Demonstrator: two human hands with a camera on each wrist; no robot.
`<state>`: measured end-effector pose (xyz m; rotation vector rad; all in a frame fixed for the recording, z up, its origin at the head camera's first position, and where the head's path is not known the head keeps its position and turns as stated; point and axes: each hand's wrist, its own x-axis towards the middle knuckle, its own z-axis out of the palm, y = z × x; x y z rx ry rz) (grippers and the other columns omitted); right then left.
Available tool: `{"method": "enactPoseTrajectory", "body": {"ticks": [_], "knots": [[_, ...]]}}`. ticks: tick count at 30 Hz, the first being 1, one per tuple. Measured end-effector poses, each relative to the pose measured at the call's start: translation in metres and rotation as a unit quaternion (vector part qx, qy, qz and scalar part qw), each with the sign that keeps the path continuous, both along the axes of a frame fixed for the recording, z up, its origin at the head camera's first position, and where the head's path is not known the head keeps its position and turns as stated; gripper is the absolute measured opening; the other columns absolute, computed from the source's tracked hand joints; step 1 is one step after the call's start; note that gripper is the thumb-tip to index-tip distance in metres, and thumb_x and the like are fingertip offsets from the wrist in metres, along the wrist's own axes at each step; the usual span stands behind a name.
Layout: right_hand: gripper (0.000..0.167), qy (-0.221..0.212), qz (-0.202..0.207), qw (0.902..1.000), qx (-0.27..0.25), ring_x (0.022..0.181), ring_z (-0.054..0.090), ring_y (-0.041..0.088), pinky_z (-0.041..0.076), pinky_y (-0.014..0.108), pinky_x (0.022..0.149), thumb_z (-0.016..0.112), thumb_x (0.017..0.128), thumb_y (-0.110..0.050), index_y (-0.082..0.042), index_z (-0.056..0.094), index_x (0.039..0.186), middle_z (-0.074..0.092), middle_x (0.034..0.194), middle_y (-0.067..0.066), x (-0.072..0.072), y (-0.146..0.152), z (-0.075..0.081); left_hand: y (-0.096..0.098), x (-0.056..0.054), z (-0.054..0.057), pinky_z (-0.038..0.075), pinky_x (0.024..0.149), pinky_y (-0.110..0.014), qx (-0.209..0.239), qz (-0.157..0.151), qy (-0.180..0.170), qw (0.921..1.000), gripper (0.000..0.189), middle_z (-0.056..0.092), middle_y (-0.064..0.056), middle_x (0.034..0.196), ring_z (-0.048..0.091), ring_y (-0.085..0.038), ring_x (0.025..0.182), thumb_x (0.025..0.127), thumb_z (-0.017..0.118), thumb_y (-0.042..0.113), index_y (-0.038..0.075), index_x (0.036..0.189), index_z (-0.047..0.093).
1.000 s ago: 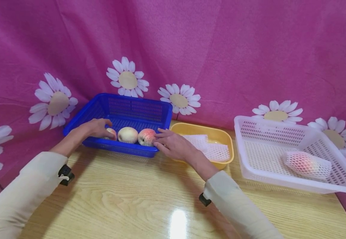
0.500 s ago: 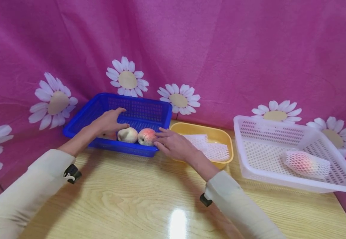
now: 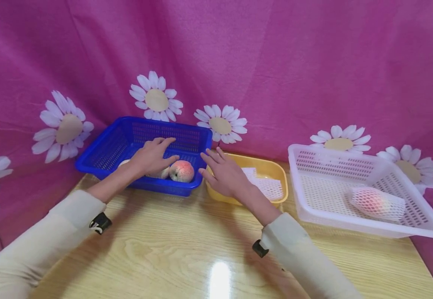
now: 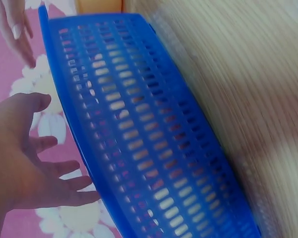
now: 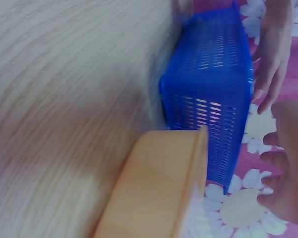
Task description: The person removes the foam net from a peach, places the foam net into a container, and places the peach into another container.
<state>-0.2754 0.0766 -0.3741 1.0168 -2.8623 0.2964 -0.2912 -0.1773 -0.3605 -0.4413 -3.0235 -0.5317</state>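
Observation:
Several peaches lie along the near side of a blue basket (image 3: 100, 165). The rightmost, a red-blushed peach (image 3: 182, 171), is in plain sight. My left hand and forearm partly cover the others, such as the middle peach (image 3: 160, 173). Above the basket, my left hand (image 3: 150, 158) is spread with nothing in it. My right hand (image 3: 228, 173) hovers at the left end of a yellow basin (image 3: 284, 182), fingers apart and holding nothing. White foam net sleeves (image 3: 268, 187) lie in that basin. In the right wrist view, my right hand (image 5: 290, 163) is beside the blue basket's rim.
On the right stands a white basket (image 3: 302, 211) with a net-wrapped peach (image 3: 376, 202) inside. All the containers sit on a wooden table (image 3: 156, 245). Behind them hangs a magenta cloth (image 3: 268, 74) with printed daisies.
My left hand has come off the left peach and moved right, over the middle one. My right hand has drawn away from the right peach towards the yellow basin. The view has shifted slightly.

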Motion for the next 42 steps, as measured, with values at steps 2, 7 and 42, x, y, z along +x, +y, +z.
{"method": "enactPoseTrajectory", "body": {"ticks": [2,7,42], "knots": [[0.057,0.005,-0.019,0.9997,0.01,0.149,0.015,0.037,0.013,0.049,0.12,0.038,0.107,-0.043,-0.013,0.037,0.155,0.03,0.16,0.013,0.001,0.004,0.004,0.006,0.002,0.0,0.035,0.102,-0.069,-0.005,-0.001,0.004,1.0,0.069,0.035,-0.029,0.151,0.035,-0.055,0.132,0.099,0.056,0.042,0.009,0.155,0.035],[0.059,0.0,-0.07,0.9968,0.038,0.148,0.015,0.041,0.013,0.06,0.117,0.037,0.105,-0.05,-0.022,0.034,0.157,0.027,0.162,0.009,0.002,0.015,0.011,0.022,0.004,0.0,0.029,0.105,-0.07,-0.008,0.004,-0.005,0.9999,0.071,0.028,-0.028,0.155,0.029,-0.055,0.137,0.099,0.055,0.045,0.013,0.158,0.029],[0.067,-0.039,-0.173,0.9828,0.05,0.149,0.006,0.044,0.0,0.07,0.112,0.037,0.101,-0.061,-0.031,0.027,0.159,0.02,0.164,0.009,0.008,0.085,0.024,0.1,0.013,0.008,0.015,0.111,-0.07,-0.002,-0.037,-0.019,0.9991,0.075,0.014,-0.018,0.164,0.017,-0.047,0.145,0.098,0.048,0.058,0.028,0.161,0.021]]}}
